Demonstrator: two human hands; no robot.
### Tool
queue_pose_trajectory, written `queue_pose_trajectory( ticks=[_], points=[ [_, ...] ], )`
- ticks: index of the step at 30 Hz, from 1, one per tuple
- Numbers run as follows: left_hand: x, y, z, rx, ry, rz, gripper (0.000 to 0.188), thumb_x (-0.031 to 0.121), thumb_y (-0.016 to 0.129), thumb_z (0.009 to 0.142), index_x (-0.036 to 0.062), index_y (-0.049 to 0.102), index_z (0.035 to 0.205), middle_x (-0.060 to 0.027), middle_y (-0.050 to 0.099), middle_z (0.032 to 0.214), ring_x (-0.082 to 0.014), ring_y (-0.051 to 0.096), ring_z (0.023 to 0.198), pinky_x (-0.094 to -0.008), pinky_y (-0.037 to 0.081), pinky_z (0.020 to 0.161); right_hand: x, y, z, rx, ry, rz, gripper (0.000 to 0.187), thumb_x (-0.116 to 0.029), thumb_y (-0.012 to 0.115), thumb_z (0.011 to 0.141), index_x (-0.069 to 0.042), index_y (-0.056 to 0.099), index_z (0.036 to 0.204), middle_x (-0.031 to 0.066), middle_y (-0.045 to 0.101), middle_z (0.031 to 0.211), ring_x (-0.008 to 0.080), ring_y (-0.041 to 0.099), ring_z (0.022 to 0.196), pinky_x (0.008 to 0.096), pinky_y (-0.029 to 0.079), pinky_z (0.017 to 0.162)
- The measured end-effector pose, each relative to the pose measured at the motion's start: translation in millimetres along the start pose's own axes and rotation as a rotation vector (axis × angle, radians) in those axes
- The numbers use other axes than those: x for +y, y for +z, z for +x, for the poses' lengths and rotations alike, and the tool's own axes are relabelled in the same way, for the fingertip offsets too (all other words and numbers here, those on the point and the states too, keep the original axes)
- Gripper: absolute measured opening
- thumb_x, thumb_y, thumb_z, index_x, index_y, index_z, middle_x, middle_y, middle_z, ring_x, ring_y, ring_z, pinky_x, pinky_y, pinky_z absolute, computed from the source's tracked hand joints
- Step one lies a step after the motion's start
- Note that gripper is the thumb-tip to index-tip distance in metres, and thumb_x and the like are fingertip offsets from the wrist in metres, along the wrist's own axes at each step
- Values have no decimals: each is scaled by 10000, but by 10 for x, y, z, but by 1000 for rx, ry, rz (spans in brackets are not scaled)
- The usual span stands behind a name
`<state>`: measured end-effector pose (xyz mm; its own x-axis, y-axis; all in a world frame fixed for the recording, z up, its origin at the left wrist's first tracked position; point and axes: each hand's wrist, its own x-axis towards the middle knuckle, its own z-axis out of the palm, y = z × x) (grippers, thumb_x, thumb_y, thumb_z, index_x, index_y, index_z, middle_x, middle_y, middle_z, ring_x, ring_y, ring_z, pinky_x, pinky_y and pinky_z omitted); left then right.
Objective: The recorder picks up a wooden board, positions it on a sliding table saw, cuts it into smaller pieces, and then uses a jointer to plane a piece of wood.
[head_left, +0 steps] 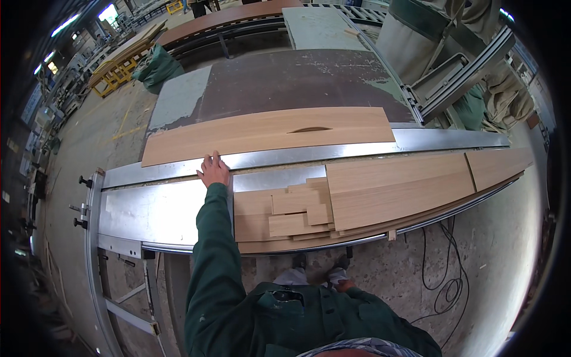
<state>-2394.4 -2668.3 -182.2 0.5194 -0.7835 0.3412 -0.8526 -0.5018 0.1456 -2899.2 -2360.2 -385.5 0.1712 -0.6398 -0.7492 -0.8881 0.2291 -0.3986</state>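
Note:
My left hand (213, 171) reaches forward with its fingers stretched out. It lies on the metal table, its fingertips just short of the near edge of a long wood-grain board (256, 134). That board rests across the metal strip and the dark tabletop behind it, and has a curved slot-like mark. My right hand (345, 285) hangs low beside my leg, mostly hidden by my sleeve, so its fingers cannot be made out. Right of my left forearm lies a stack of wood-grain panels (404, 190) with several small offcuts (297, 208) on top at its left end.
A sliding metal table (148, 208) with a frame and knobs stands at the left. Behind is the worn dark tabletop (297, 77). Cloth dust bags (410, 41) and a metal arm (470, 74) rise at the back right. A black cable (449, 285) lies on the floor.

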Motion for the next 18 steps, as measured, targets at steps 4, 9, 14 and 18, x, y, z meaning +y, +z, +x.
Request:
queue_pose_trajectory(
  ticks=[4, 9, 14, 18],
  points=[
    [14, 9, 1, -9, 2, -9, 411, 282, 422, 834, 217, 434, 1240, -66, 370, 1278, -260, 365, 1167, -573, 209, 969, 45, 17, 48, -28, -18, 4, 511, -422, 472, 749, -83, 558, 1121, 183, 532, 1131, 348, 504, 1045, 389, 395, 910],
    [30, -1, 13, -3, 0, -25, 412, 279, 424, 832, 211, 436, 1238, -67, 367, 1279, -263, 359, 1170, -572, 208, 971, 246, 172, 235, -28, -5, -4, 623, -579, 546, 683, -145, 564, 1130, 148, 538, 1142, 313, 506, 1062, 372, 395, 913],
    [-14, 5, -5, 7, -4, -26, 408, 280, 426, 831, 213, 443, 1233, -69, 366, 1281, -266, 357, 1172, -571, 207, 972, 234, 187, 195, -16, -20, -25, 635, -601, 523, 683, -146, 568, 1124, 142, 540, 1140, 316, 508, 1059, 377, 397, 911],
    [-9, 7, -14, 2, -8, -27, 406, 282, 429, 830, 217, 445, 1231, -70, 368, 1282, -268, 358, 1172, -571, 204, 975, 173, 138, 116, -24, -42, -88, 537, -461, 461, 756, -92, 545, 1136, 176, 529, 1139, 334, 509, 1044, 389, 403, 901]
  ],
)
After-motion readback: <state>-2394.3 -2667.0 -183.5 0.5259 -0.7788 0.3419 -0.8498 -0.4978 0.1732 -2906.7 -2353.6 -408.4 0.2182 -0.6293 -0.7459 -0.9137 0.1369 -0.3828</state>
